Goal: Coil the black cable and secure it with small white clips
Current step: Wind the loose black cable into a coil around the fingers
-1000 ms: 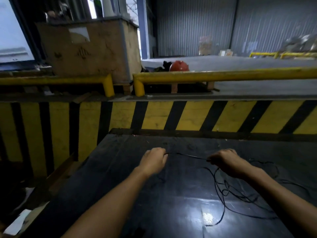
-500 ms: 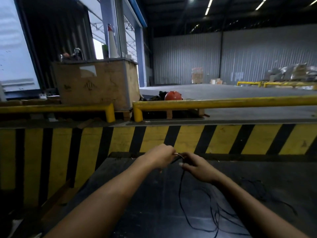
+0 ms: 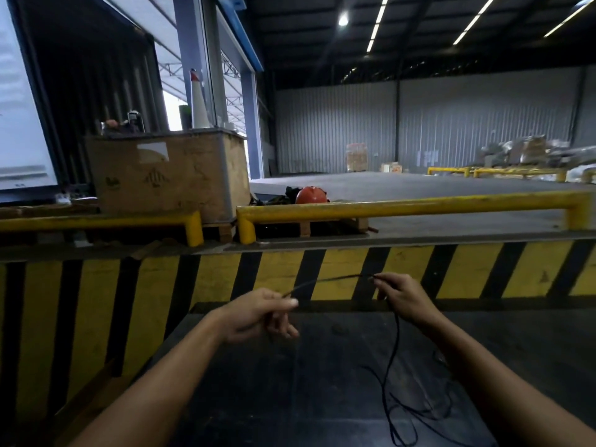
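A thin black cable (image 3: 392,353) stretches taut between my two hands, then drops from the right one onto the dark table (image 3: 316,391), where it lies in loose tangled loops near the lower right. My left hand (image 3: 258,316) pinches the cable's end between thumb and fingers. My right hand (image 3: 398,293) grips the cable a short way along, held higher and further from me. Both hands hover above the table's far part. No white clips are visible.
A yellow-and-black striped barrier (image 3: 322,275) rises right behind the table. Above it run yellow guard rails (image 3: 409,206), with a wooden crate (image 3: 167,177) at the left and an orange helmet (image 3: 311,195) behind. The open warehouse floor lies beyond.
My hands met at the cable half a second ago and have since pulled apart, drawing a straight length between them. My view has tilted upward.
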Tool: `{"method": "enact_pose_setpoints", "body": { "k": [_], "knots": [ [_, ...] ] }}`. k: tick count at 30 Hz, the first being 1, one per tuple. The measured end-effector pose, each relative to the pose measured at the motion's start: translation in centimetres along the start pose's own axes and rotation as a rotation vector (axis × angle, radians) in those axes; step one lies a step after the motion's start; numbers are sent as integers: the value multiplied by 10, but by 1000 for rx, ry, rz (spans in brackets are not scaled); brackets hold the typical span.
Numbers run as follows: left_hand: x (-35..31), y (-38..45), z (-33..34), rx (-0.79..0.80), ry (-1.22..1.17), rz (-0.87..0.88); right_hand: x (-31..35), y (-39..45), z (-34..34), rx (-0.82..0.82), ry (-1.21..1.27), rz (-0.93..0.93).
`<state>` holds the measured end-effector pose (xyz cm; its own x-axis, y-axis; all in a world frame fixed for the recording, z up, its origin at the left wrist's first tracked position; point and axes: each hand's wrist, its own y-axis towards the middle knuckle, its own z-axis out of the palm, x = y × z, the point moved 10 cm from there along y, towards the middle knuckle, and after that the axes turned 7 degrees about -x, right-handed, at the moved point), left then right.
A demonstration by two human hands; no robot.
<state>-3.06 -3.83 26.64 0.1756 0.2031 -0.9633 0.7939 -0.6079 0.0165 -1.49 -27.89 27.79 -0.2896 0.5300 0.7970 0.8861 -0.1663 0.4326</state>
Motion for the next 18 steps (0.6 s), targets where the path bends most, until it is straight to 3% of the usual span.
{"method": "enact_pose_setpoints", "body": {
  "k": [2, 6, 10, 13, 16, 18],
  "knots": [
    [-17, -1, 5, 13, -329, 64, -11, 1, -7, -65, -14, 29],
    [-59, 13, 12, 2, -649, 216, -19, -5, 10, 25, -70, 23],
    [-94, 38, 10, -45, -793, 338, -20, -50, 72, 352, -190, -15],
    [-85, 59, 1, -204, -582, 325, -6, -92, 118, 610, -351, -147],
    [-58, 65, -15, -357, -32, 216, 10, -97, 105, 684, -430, -218],
    [-33, 65, -20, -327, 417, 131, 25, -77, 68, 627, -419, -244]
  ]
}}
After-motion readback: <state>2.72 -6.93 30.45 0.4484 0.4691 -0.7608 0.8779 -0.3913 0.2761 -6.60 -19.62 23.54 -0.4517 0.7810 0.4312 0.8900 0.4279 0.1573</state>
